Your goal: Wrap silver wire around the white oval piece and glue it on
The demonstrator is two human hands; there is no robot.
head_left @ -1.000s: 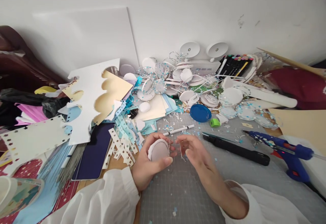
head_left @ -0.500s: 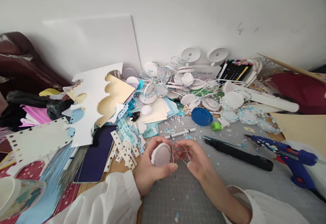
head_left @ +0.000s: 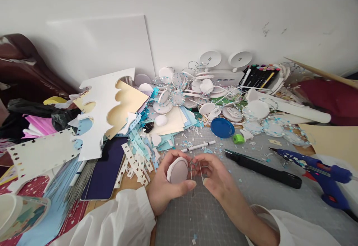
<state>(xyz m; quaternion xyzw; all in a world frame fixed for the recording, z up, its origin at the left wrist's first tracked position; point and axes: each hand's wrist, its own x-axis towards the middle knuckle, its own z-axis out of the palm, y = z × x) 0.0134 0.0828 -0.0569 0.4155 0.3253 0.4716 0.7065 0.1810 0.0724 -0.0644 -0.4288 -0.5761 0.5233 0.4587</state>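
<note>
My left hand (head_left: 167,186) is closed around a round white disc (head_left: 179,171) with a ruffled edge, its flat face turned to the right. Between my two hands hangs a thin pale twisted strand (head_left: 191,173), close to my left thumb. The fingers of my right hand (head_left: 214,171) pinch a thin strand (head_left: 200,172) that runs down toward the thumb. Whether the strands are string or wire is too fine to make out. Both hands are above the grey cutting mat (head_left: 204,216).
Behind my hands lie a white pen (head_left: 198,146), a blue lid (head_left: 222,127) and a green tape roll (head_left: 238,138). A black cutter-like tool (head_left: 263,169) and a blue glue gun (head_left: 321,173) lie at right. Paper strips (head_left: 134,164) and a dark phone (head_left: 104,175) are at left.
My right thumb has shifted slightly left, and the strand in my right hand now hangs more upright. My left hand keeps hold of the disc, which is turned a little.
</note>
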